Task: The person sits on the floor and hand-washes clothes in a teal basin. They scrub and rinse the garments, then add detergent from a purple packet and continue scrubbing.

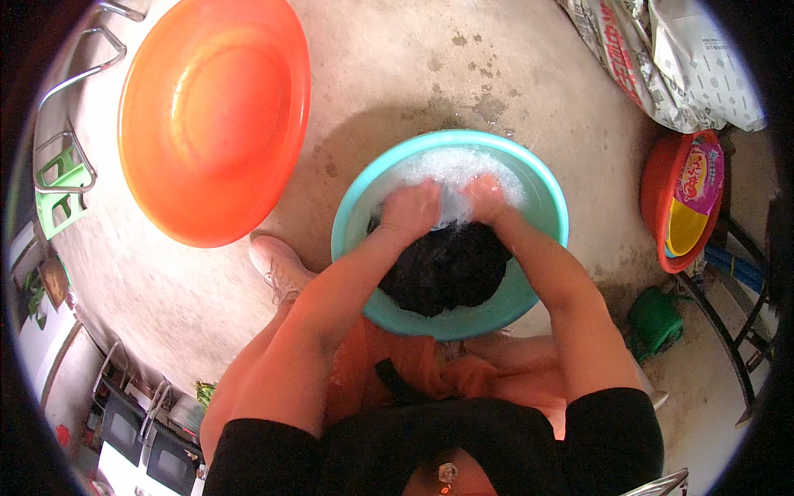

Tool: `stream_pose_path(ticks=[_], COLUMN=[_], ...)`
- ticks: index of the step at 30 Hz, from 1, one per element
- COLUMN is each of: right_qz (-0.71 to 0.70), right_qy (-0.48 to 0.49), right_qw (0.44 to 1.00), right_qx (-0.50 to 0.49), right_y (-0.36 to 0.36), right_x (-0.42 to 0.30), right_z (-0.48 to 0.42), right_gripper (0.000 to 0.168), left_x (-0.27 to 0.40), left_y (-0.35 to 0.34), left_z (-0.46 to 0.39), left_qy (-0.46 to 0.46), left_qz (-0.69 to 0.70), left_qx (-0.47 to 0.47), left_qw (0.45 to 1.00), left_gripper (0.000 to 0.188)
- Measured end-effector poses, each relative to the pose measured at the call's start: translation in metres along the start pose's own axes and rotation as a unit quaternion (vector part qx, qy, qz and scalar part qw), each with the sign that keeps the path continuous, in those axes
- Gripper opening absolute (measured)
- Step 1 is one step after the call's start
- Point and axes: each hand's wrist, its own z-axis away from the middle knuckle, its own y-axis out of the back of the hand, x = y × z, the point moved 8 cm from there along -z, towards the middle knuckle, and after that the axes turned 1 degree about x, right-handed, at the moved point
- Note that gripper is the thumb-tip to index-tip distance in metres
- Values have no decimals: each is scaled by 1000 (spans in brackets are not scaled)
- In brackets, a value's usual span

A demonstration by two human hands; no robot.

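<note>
A turquoise plastic basin (555, 204) stands on the floor between my knees, with foamy, sudsy water (459, 162) along its far side. Wet black cloth (443, 270) fills the near half of the basin. At the suds my left hand (410, 208) and my right hand (487, 197) are both closed on a light grey-blue cloth (453, 204), which is stretched between them. Foam and blur partly hide my fingers. Whether the light cloth joins the black cloth cannot be told.
A large orange plastic basin (229, 118) is at the upper left. To the right are a red basin (651, 198) holding colourful packaging, a green plastic container (656, 322) and a printed sheet (676, 68). A green stool (62, 192) and metal-framed chairs line the left side.
</note>
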Motion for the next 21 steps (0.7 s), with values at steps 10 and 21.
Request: stream_pose_path(ticks=[10, 21], right_qz=[-303, -39], right_qy=[-112, -32], right_qw=[911, 909], right_qx=[257, 413], right_y=[78, 58], right_x=[-2, -35], right_z=[42, 112], right_gripper=[48, 47], left_x=[-16, 28], left_y=[53, 55], left_z=[8, 85], left_qy=[155, -120], left_qz=[157, 70], left_qx=[231, 347], left_qw=[948, 928], left_gripper=[39, 46])
